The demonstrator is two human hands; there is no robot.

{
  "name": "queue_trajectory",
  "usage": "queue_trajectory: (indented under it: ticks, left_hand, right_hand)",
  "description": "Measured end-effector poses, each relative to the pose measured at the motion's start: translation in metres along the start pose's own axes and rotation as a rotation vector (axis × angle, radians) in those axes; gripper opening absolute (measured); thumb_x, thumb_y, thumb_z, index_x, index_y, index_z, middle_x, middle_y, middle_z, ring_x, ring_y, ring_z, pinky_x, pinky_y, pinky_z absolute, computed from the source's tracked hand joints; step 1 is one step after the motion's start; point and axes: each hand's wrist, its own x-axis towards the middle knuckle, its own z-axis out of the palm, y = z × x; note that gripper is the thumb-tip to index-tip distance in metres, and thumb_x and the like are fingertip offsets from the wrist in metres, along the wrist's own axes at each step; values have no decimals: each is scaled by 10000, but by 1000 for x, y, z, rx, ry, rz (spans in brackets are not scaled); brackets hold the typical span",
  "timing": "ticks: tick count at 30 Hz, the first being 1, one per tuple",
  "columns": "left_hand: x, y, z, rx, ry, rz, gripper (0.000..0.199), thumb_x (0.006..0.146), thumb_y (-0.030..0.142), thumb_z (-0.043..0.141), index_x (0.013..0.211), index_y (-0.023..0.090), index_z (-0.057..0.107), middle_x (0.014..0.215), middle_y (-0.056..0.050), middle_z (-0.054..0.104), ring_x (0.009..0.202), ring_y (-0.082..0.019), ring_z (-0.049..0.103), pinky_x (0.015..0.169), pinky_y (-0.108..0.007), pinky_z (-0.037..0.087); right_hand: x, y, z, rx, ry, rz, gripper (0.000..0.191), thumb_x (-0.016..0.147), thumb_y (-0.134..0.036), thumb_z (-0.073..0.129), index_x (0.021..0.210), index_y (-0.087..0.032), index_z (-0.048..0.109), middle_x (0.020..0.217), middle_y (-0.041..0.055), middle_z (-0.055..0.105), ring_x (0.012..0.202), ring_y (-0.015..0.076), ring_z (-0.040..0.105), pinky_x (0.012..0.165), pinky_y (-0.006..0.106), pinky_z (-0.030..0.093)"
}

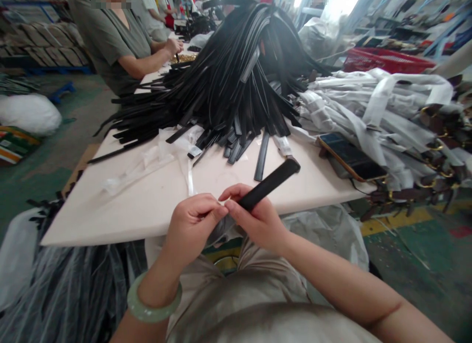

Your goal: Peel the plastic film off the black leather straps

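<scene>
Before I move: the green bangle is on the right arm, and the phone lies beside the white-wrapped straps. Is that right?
Not quite: the head view shows the green bangle on the left arm. The phone does lie beside the white-wrapped straps.

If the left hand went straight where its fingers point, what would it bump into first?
Probably the right hand, since the fingertips of the left hand point at its thumb. They look very close, maybe touching, but depth is hard to judge.
</scene>
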Motion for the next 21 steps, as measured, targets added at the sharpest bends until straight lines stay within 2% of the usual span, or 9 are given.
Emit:
queue_trajectory:
  ticks: [2, 4, 5, 7, 10, 14, 17, 19, 21]
  left_hand:
    - [0, -2, 0, 45, -1, -8, 351, 895, 296, 572, 575, 151, 577, 587, 6, 499, 576, -120, 473, 563, -254, 342]
    - [0, -2, 1, 70, 14, -13, 361, 901, 294, 566, 568, 152, 566, 583, 5, 499, 574, -122, 471, 563, -259, 338]
    - [0, -1, 2, 70, 28, -8, 363, 899, 292, 569, 563, 154, 560, 578, 6, 491, 572, -122, 466, 561, -260, 336]
    - [0, 0, 3, 34, 73, 10, 340, 887, 282, 584, 570, 158, 562, 580, 10, 481, 573, -122, 454, 557, -255, 337]
    - [1, 1, 4, -11, 130, 32, 277, 870, 251, 605, 608, 161, 596, 598, 15, 490, 579, -119, 451, 555, -241, 347]
    - [1, 0, 6, -6, 146, 17, 299, 883, 266, 586, 603, 162, 602, 615, 7, 513, 599, -121, 463, 566, -233, 361]
    - [-7, 1, 10, -130, 241, -105, 340, 849, 386, 637, 604, 167, 552, 594, 18, 474, 579, -115, 442, 543, -220, 359]
    - [-20, 2, 9, -358, 298, -203, 362, 752, 532, 705, 755, 196, 571, 647, 24, 508, 575, -116, 465, 525, -214, 381]
    - [-43, 2, 0, -498, 277, -284, 538, 666, 675, 698, 946, 231, 584, 746, -4, 577, 603, -145, 533, 521, -237, 425]
  right_hand:
    - [-1, 2, -1, 66, 119, -21, 222, 899, -378, 573, 1012, -187, 573, 643, -46, 423, 497, 71, 356, 453, 204, 283]
    - [1, 0, -3, 95, 266, -78, 197, 920, -386, 537, 881, -193, 543, 599, -59, 368, 459, 66, 318, 425, 206, 240]
    - [1, -1, -4, 65, 295, -103, 218, 929, -377, 519, 808, -196, 514, 579, -61, 356, 451, 67, 320, 423, 209, 237]
    - [0, -1, -3, -73, 225, -106, 245, 930, -347, 514, 738, -198, 476, 558, -57, 375, 455, 73, 345, 435, 216, 253]
    - [-8, 4, 3, -278, 97, -60, 235, 934, -329, 491, 739, -200, 468, 560, -43, 430, 466, 82, 383, 457, 225, 292]
    - [-16, 12, 10, -405, 104, -17, 177, 933, -338, 484, 807, -217, 454, 604, -14, 548, 497, 110, 517, 468, 224, 369]
    - [-18, 3, 18, -361, 60, 40, 169, 929, -350, 489, 813, -230, 464, 580, -8, 592, 469, 129, 573, 458, 227, 422]
    - [-19, -8, 25, -299, 23, 86, 182, 919, -383, 498, 814, -234, 507, 555, -1, 595, 431, 142, 574, 426, 235, 436]
    - [-18, -18, 36, -223, -33, 122, 222, 907, -437, 505, 816, -239, 548, 531, 9, 590, 400, 154, 563, 384, 243, 435]
